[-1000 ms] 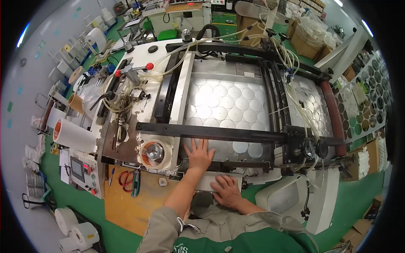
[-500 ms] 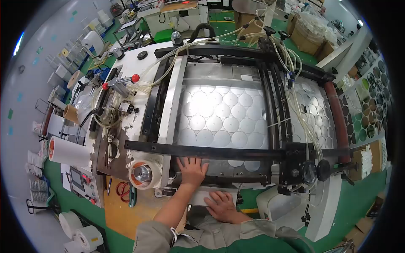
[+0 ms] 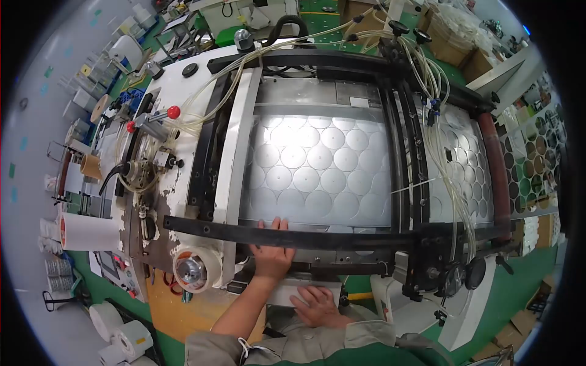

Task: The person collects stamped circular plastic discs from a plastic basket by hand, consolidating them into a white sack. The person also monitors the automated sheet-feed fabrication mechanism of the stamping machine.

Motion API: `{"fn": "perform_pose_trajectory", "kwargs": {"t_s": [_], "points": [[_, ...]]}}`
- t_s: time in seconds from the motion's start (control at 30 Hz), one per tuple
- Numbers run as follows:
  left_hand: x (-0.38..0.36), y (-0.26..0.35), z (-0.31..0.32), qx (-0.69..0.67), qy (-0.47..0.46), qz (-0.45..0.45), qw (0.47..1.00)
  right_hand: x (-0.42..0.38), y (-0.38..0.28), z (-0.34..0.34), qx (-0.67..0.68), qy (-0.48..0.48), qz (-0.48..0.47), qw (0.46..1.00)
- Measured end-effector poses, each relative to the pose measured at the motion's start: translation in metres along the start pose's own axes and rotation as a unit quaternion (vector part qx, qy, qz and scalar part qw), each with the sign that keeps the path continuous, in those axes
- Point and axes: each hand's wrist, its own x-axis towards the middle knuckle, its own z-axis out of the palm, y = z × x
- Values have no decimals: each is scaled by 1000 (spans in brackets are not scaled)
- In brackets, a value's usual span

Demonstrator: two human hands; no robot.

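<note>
A shiny sheet marked with rows of circles (image 3: 319, 158) lies on the bed of the machine. My left hand (image 3: 273, 259) reaches forward beneath the black crossbar (image 3: 329, 239), palm down. Its fingertips show beyond the bar, at the near edge of the sheet, with the fingers stretched out. The bar hides the middle of those fingers. Lower down, my right hand (image 3: 318, 306) rests on the pale front panel (image 3: 279, 294) of the machine. Its fingers are apart and slightly bent, holding nothing.
A red roller (image 3: 493, 171) stands at the right end, past clear hoses (image 3: 448, 183). Left of the bed are a red-knobbed lever (image 3: 174, 112), a tape roll (image 3: 198, 268) and a control panel (image 3: 110, 266). White rolls (image 3: 133, 340) lie on the green floor.
My left hand has moved forward, so its fingers now pass under the black crossbar to the sheet's near edge. The right hand stays on the panel. The camera view has shifted slightly.
</note>
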Motion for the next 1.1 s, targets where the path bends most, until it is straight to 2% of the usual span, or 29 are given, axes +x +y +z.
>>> {"fn": "perform_pose_trajectory", "kwargs": {"t_s": [0.07,0.17,0.23,0.33,0.47,0.63,0.7,0.87,1.03,1.1], "points": [[6,4,-7,-8,20,-2,1000,-3,1,3,-5,-6,0,1000],[8,1,4,-17,31,51,998,-10,11,18,-12,-12,2,1000],[15,-3,1,2,31,152,988,-11,12,22,-6,-20,0,1000],[18,0,-4,-42,47,137,989,-7,9,15,32,-25,19,999],[23,-1,-16,-45,25,109,993,3,1,-5,10,-29,9,999],[16,0,-8,-36,-3,88,995,-5,10,8,-5,-27,-1,1000],[10,2,-3,1,-80,8,997,-9,16,19,-9,-30,-9,999],[8,0,-1,-18,-88,4,996,-6,15,15,-9,-12,-14,1000],[21,1,-19,9,-21,64,998,2,3,-4,-1,-11,-6,1000],[30,9,-30,-56,35,53,996,0,5,0,7,-26,3,1000]]}}
